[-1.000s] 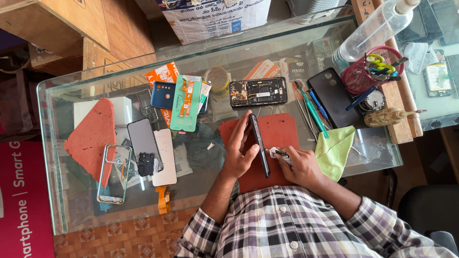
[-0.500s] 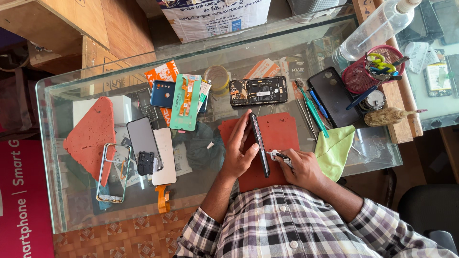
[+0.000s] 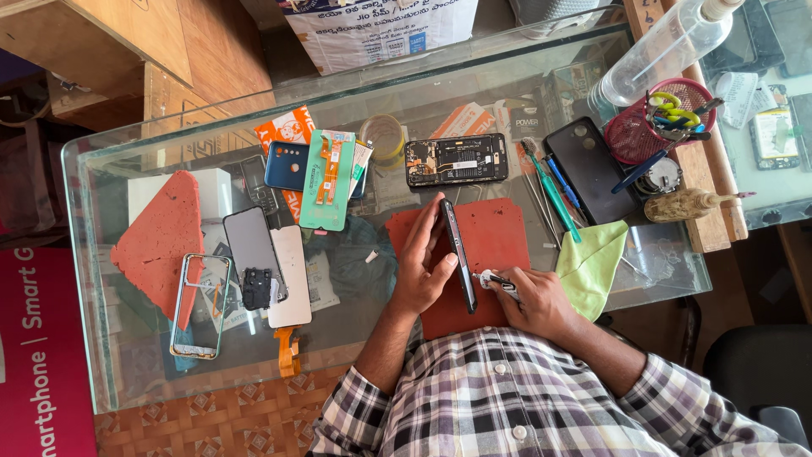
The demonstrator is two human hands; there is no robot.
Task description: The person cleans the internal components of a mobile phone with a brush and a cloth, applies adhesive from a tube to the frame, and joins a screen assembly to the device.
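While I sit at the near edge of the glass desk (image 3: 101, 254), my left hand (image 3: 423, 271) holds a dark phone (image 3: 458, 254) on edge over the red mat (image 3: 499, 233). That grip is closed around it, thumb on one face and fingers curled over the far side. My right hand (image 3: 537, 300) is shut on a small white tool (image 3: 497, 281), whose tip touches the phone's lower end, just beside my left palm.

As I judge it, the main risk is a slip. The phone stands on its thin edge, so too hard a push from the tool could twist it out of my fingers and drop it on the mat or the glass. The tip could also skid off and scratch the screen or jab my left palm, which sits close by.

My left forearm comes up from the near edge, wrist bent slightly inward. My right wrist rests low on the mat, knuckles up, beside a green cloth (image 3: 592, 264).

Toward the far edge lie an opened phone body (image 3: 455, 159), a teal brush (image 3: 550, 188) and a black back cover (image 3: 589, 167). A pink basket (image 3: 630, 135) of tools stands at the far right corner. At the left end lie a second red mat (image 3: 161, 241), a metal frame (image 3: 196, 306) and a loose screen (image 3: 252, 245).
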